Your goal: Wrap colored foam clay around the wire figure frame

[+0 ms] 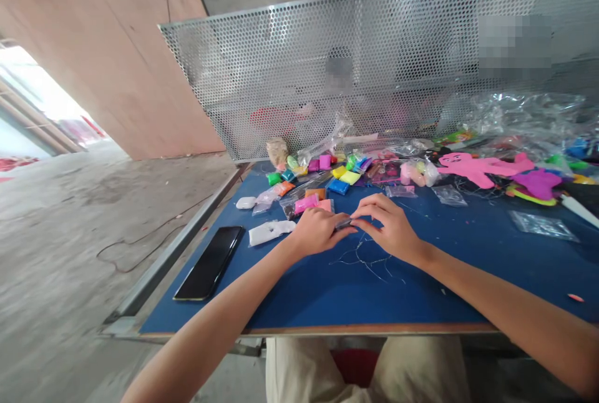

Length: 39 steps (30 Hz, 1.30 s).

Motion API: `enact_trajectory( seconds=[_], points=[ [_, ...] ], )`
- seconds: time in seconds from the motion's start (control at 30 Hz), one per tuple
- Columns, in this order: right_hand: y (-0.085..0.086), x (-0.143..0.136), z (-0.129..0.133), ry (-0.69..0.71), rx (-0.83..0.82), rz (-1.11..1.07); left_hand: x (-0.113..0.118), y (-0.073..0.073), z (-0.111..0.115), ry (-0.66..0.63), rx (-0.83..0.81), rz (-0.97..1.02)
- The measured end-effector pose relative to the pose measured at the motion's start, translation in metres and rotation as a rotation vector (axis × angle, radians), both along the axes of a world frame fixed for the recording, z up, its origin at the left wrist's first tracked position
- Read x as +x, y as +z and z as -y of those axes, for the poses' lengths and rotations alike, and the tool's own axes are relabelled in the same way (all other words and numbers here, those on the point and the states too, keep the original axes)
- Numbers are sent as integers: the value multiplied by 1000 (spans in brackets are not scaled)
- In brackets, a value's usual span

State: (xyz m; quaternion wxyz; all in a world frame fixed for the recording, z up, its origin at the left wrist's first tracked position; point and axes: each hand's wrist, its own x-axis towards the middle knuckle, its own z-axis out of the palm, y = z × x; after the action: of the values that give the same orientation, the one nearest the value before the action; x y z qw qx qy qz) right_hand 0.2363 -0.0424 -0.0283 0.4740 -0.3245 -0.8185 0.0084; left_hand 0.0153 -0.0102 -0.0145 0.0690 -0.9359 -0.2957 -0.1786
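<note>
Here, hands: two; the left hand (321, 231) grips a small grey piece (343, 224) between thumb and fingers; the right hand (386, 225) has its fingertips drawn together at the piece's right end, and I cannot tell whether they pinch it.
Grey piece: one, held above the table, near the middle.
Thin wire: one loose tangle (369, 261) below the right hand; strands too fine to count.
Phone: one (209, 264), dark screen up, at the table's left.
White items: two, a long packet (266, 233) beside the left hand and a rounded lump (246, 203) behind it.
Coloured packets: well over ten, overlapping; among them two yellow packets (350, 177) and one bright blue packet (338, 186).
Figures: one pink figure (484, 169), one purple shape (538, 183), right.
Flat clear bags: three (543, 226) lying apart, right of centre; more plastic (528, 116) heaped behind.
Table: one, blue top (304, 306), wood-coloured front edge.
Metal panel: one (290, 72), full of holes, standing along the back.
Room: bare grey floor (70, 266), one pinkish-brown wall (116, 72), a thin cable (135, 246) on the floor.
</note>
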Motion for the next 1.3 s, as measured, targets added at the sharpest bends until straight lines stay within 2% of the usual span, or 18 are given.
enact_trajectory(
  seconds=[0.67,1.3],
  points=[
    [1,-1,0,34,-49,30,-1,-2,1,-12,6,-15],
    [0,-1,-1,35,-23,57,-1,-1,1,0,31,-26]
  ],
)
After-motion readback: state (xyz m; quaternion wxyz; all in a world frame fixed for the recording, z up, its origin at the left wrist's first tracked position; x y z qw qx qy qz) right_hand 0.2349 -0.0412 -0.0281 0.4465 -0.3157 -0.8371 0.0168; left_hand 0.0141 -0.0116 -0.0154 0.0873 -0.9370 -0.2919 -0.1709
